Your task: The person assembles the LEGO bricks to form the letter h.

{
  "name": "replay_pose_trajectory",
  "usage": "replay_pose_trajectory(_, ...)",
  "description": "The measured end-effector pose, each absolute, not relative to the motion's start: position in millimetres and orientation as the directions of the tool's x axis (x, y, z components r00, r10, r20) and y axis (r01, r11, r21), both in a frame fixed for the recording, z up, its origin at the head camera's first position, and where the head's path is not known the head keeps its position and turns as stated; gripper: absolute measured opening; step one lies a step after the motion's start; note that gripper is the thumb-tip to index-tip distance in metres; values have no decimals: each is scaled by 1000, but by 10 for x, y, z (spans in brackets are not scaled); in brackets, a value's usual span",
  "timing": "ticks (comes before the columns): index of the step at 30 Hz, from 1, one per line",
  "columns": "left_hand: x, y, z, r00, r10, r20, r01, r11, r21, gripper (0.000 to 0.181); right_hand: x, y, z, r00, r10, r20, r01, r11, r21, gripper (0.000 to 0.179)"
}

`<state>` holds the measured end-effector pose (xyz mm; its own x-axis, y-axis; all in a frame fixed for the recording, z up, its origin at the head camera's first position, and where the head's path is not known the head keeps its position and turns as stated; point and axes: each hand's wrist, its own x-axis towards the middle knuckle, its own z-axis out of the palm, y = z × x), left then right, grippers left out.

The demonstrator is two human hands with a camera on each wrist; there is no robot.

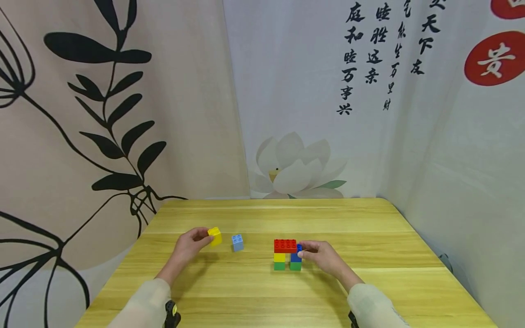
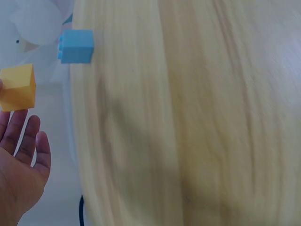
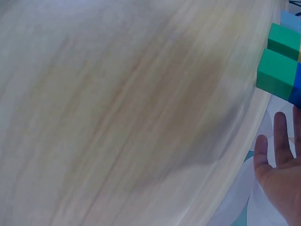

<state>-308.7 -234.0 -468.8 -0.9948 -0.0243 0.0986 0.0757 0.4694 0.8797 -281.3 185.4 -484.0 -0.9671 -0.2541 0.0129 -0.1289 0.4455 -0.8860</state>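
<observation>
My left hand (image 1: 189, 249) pinches a yellow building block (image 1: 215, 236) between thumb and fingers, raised over the left part of the table. To its right stands a light blue building block (image 1: 237, 243) with studs on top. A small block structure stands farther right: a red block (image 1: 285, 246) bridges two columns, a yellow block (image 1: 279, 258) over a green block on the left and a blue block (image 1: 295, 258) over a green block (image 1: 295, 266) on the right. My right hand (image 1: 324, 256) grips the blue part at the structure's right side, fingertips partly covering it.
The wooden table (image 1: 369, 291) has rounded far corners and meets a printed curtain (image 1: 197, 114) behind it. A dark cable (image 1: 446, 262) shows beyond the right edge. Shadows of both arms fall on the tabletop.
</observation>
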Motion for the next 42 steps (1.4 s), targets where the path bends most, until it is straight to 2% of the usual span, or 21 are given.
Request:
replay_pose_trajectory(8, -3121, -2181, -4568, -994, 9, 110, 102, 453, 885, 47, -2814, 1848, -4835, -969, -248, 13, -128, 451, -884, 50)
replay_pose_trajectory(34, -3230, -1398, -4245, -973, 175, 152, 203, 327, 923, 31, -2809, 1845, -4831, -971, -241, -1, -113, 457, -882, 50)
replay_pose_trajectory(42, -3219, -1232, -4223, -966, 202, 161, 224, 344, 912, 27, -2792, 1852, -4818, -968, -251, 15, -129, 444, -887, 51)
